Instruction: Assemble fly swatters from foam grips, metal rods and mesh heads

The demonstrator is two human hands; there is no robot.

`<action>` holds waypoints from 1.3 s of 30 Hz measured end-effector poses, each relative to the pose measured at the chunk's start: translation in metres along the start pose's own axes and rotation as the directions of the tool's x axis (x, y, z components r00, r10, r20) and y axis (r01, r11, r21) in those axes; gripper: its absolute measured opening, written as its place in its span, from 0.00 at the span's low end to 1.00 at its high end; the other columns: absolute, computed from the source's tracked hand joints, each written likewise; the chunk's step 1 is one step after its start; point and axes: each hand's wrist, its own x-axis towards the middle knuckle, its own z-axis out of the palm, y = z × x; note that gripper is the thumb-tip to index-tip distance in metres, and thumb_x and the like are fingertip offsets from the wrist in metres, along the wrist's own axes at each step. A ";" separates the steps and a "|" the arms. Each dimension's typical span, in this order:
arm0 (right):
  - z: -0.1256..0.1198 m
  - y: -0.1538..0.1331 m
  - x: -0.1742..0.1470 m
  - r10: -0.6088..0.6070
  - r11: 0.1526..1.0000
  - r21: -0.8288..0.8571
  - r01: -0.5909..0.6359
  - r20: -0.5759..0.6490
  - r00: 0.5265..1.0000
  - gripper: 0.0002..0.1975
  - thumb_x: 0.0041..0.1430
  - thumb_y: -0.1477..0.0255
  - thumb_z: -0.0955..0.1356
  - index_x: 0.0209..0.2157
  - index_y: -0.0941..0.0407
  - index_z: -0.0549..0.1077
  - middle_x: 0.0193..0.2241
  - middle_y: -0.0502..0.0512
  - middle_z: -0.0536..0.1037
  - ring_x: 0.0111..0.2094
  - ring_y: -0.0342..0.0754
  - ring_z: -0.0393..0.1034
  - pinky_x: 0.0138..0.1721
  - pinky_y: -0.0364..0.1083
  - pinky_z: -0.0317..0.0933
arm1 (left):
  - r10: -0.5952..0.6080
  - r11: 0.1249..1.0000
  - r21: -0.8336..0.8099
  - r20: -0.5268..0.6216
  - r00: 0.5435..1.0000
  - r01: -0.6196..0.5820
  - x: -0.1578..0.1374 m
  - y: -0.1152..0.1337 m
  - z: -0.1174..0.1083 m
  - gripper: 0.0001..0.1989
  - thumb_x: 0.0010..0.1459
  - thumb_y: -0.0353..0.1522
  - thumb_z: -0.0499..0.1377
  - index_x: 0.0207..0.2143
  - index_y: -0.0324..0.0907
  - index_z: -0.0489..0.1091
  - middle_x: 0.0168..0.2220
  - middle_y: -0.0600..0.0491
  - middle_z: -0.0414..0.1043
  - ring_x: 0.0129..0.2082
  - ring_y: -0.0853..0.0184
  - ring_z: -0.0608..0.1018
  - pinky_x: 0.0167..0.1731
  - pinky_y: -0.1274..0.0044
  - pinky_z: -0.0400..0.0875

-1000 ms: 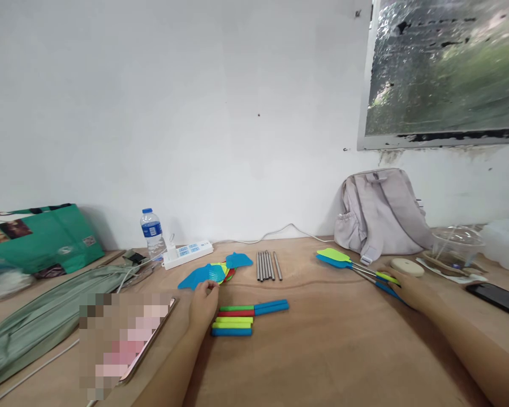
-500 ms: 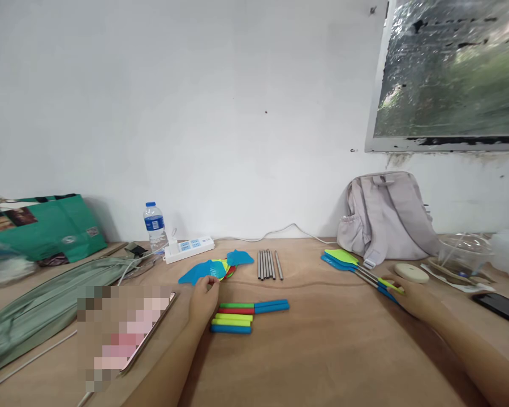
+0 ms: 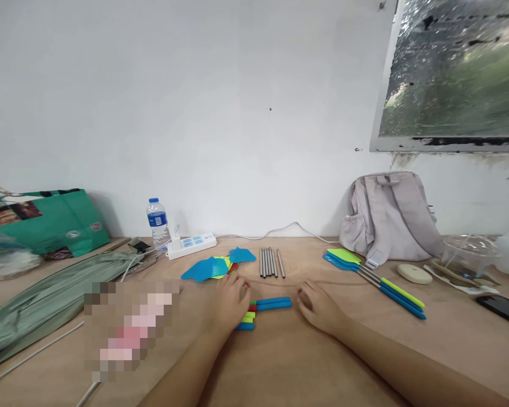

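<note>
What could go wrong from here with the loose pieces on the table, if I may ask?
The left hand covers part of the coloured tubes, so it might knock them out of line. The metal rods look round and lie loose, so a nudge could roll them. The flat mesh pieces overlap just beyond that hand and could slide apart if brushed.

Brown wooden tabletop, faint grain. Row of metal rods lying side by side, one slightly apart. Left of rods: overlapping flat pieces, blue, yellow-green, red; farther left, white power strip, upright water bottle, green bag, long grey-green cloth item. Nearer side of rods: coloured tubes, partly hidden. Right of rods: long-handled paddles; farther right, grey backpack, round cream object; farthest right, black phone.
</note>
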 end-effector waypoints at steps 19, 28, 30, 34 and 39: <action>0.018 0.046 0.046 0.530 0.700 0.623 -0.350 -0.124 0.839 0.11 0.49 0.63 0.62 0.31 0.55 0.69 0.20 0.50 0.71 0.21 0.45 0.62 0.25 0.45 0.57 | 0.298 0.954 -0.055 0.310 0.903 -0.296 -0.010 0.037 0.020 0.09 0.54 0.31 0.50 0.38 0.40 0.64 0.39 0.48 0.68 0.41 0.62 0.68 0.42 0.70 0.61; 0.006 0.000 -0.014 0.638 0.209 0.941 -0.265 0.075 0.767 0.10 0.41 0.66 0.71 0.24 0.54 0.67 0.30 0.52 0.76 0.20 0.41 0.60 0.19 0.42 0.55 | 0.363 0.932 -0.116 0.261 0.894 -0.345 -0.011 0.033 0.022 0.12 0.58 0.28 0.45 0.43 0.41 0.62 0.42 0.49 0.67 0.42 0.63 0.67 0.43 0.70 0.61; 0.003 -0.016 -0.019 0.622 0.120 0.955 -0.270 0.140 0.771 0.11 0.36 0.71 0.74 0.23 0.54 0.69 0.30 0.51 0.76 0.22 0.41 0.62 0.23 0.42 0.58 | 0.376 0.927 -0.094 0.271 0.886 -0.364 -0.012 0.034 0.022 0.11 0.58 0.28 0.45 0.42 0.41 0.62 0.41 0.49 0.66 0.41 0.63 0.67 0.41 0.71 0.62; -0.004 -0.033 -0.017 0.520 0.114 0.955 -0.273 0.177 0.836 0.08 0.40 0.66 0.71 0.21 0.56 0.71 0.24 0.51 0.74 0.27 0.45 0.67 0.32 0.46 0.60 | 0.350 0.935 -0.062 0.308 0.885 -0.349 -0.011 0.034 0.020 0.11 0.60 0.30 0.44 0.38 0.41 0.64 0.38 0.49 0.65 0.37 0.64 0.67 0.38 0.73 0.63; -0.005 -0.029 -0.015 0.399 0.023 0.952 -0.304 0.270 0.876 0.14 0.46 0.60 0.64 0.23 0.57 0.72 0.23 0.55 0.75 0.28 0.49 0.68 0.35 0.50 0.60 | 0.366 0.930 -0.076 0.291 0.884 -0.360 -0.010 0.034 0.019 0.11 0.60 0.30 0.43 0.38 0.41 0.63 0.38 0.50 0.65 0.37 0.64 0.67 0.38 0.73 0.62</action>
